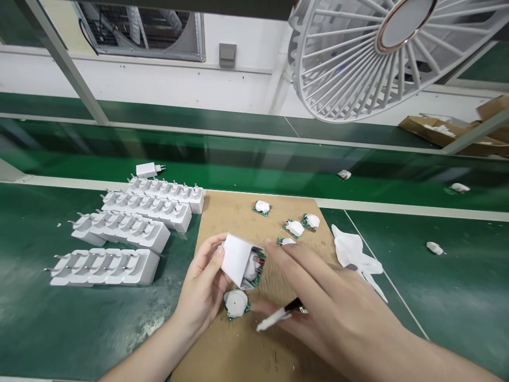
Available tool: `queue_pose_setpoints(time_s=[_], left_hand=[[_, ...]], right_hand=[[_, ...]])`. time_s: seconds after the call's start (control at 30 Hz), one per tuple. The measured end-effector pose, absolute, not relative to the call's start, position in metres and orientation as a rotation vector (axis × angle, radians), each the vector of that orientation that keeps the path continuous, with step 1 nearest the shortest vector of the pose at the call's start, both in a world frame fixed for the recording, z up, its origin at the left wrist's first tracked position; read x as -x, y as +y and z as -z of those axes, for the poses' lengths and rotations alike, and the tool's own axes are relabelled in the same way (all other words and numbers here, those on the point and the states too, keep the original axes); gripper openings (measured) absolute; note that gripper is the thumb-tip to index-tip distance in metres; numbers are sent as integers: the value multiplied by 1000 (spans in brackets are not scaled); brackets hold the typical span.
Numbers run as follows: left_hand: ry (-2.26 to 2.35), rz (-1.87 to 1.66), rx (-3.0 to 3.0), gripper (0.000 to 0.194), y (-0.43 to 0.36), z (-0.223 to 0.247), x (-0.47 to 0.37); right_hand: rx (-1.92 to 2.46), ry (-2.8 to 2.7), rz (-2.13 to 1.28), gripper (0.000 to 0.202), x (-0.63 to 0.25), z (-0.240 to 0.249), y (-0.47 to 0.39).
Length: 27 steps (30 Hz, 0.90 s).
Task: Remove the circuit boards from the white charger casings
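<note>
My left hand [207,281] is closed around a white charger housing [237,259], its opening facing right. A circuit board [256,268] with a white lump on it sits partly inside that opening. Just to the right, my right hand [322,292] has its index finger stretched close to the board; I cannot tell whether it touches. Its lower fingers grip a thin black tool with a white-coated tip [272,320], pointing down-left. Below the housing lies another green circuit board [236,304] topped with a round white lump.
Rows of white plug chargers [103,267] stand left, with a single charger [147,170] behind. More white-topped boards [262,207] lie on the brown mat [226,212]. A white glove or cloth [353,249] lies right. A fan [358,63] hangs above; the conveyor belt [254,172] runs behind.
</note>
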<state>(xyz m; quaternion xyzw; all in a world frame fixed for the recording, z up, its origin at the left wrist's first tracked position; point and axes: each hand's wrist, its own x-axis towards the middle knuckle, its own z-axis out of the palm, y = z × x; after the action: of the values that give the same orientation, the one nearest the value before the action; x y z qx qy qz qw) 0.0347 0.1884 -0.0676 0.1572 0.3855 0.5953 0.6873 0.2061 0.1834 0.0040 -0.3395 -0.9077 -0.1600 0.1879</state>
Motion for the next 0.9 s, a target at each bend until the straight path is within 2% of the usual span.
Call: queue_pose_setpoints(time_s=[0.2,0.3,0.37,0.5,0.6,0.67,0.77,0.9], left_hand=[[784,-1237,-265,23,191,70,-35],[732,-1072,-296,22,190,72,-35],[742,-965,-331,25,188,72,-35],[847,-870,-617,57,183,73,-28],[862,-849,-829,75,179,73,-21],[827,-835,-883,81,177,72,-19],[792,-838,-938,75,176,69,-21],[809,-894,-990,45,178,67,-25]], right_hand=[[655,-2463,290,28,-221,17,185],[740,-2527,-15,38,-222,23,197],[758,-2597,-228,33,-222,24,203],[758,-2548,-321,24,-222,23,205],[783,-2485,-224,30,-221,23,200],[784,-2477,-186,34,-219,23,197],[777,-2475,-238,35,-212,24,195],[891,-2491,-499,35,-213,13,197]])
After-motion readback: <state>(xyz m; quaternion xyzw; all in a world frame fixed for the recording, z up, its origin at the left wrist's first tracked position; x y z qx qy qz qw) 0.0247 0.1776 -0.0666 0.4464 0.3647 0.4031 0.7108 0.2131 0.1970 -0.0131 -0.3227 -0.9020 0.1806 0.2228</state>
